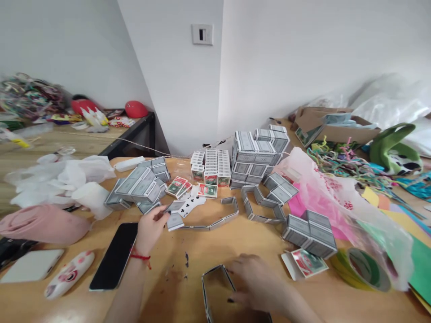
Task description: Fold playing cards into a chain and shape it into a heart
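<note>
My left hand (151,228) is closed in a pinch on a grey-backed playing card (175,206), beside a fan of loose playing cards (191,204). Just under it lies a folded card (175,221) at the end of an open chain of joined cards (215,224). Nearer to me, a frame of joined playing cards (204,291) stands on edge on the table. Slightly blurred, my right hand (252,280) grips its right side, with fingers and thumb bent around the wall; part of the frame is hidden behind it.
Stacked card blocks (254,154) and card packs (211,166) stand at the back. More card blocks (138,186) sit left. A phone (114,255), a mouse-shaped case (69,274) and a pink pouch (43,224) lie left; an opened card box (305,264) and yellow tape (360,269) lie right.
</note>
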Demonstrator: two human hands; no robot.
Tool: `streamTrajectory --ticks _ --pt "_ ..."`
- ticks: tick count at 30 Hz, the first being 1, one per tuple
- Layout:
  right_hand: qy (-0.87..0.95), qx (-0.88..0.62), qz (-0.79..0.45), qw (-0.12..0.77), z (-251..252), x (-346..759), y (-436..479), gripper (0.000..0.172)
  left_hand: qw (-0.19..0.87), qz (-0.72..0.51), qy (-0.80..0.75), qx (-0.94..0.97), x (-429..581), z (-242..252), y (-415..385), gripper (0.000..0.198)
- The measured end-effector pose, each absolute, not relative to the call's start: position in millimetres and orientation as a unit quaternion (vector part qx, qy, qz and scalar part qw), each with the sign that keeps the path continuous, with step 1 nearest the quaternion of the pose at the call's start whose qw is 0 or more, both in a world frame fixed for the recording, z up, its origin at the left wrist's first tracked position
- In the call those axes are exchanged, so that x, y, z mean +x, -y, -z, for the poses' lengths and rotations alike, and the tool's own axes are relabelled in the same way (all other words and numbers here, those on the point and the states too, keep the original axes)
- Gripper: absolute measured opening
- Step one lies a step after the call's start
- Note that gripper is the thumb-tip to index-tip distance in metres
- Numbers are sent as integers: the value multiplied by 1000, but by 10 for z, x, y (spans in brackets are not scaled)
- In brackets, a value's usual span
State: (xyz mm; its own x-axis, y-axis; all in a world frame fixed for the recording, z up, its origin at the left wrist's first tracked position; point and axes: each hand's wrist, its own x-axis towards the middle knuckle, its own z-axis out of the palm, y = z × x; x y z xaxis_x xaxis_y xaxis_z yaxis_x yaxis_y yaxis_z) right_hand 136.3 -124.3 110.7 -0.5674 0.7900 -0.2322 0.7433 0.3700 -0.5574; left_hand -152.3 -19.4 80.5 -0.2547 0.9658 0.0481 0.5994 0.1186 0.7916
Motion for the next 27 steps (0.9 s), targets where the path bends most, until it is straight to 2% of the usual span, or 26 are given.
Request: streamTrajectory --ticks 2,4,7,13,17,21,23,27 --pt "817 -492 -301 0 -990 1363 1306 18 277 -366 -728 509 -1594 -736 314 35" --pt "799 -527 -290 -7 -905 1408 1278 25 303 -381 -740 464 -1666 -691 400 41" --pt "789 -558 -259 -10 -937 1557 1138 25 323 -416 -749 402 -1772 -665 453 45" --pt "760 -621 -183 54 -1465 2039 683 29 331 -457 -732 382 -1865 -697 435 52" --pt "743 -664 -60 55 -1713 2319 235 29 347 -457 -727 377 -1819 -712 462 51" --pt "724 -689 36 0 -1635 2438 -145 29 347 -465 -733 355 -1788 -681 530 50" --pt "716 -696 45 -37 -1541 2457 -251 29 359 -472 -729 342 -1780 -654 567 49" --pt "721 -691 44 -12 -1476 2428 -275 27 400 -484 -713 311 -1748 -589 623 48"
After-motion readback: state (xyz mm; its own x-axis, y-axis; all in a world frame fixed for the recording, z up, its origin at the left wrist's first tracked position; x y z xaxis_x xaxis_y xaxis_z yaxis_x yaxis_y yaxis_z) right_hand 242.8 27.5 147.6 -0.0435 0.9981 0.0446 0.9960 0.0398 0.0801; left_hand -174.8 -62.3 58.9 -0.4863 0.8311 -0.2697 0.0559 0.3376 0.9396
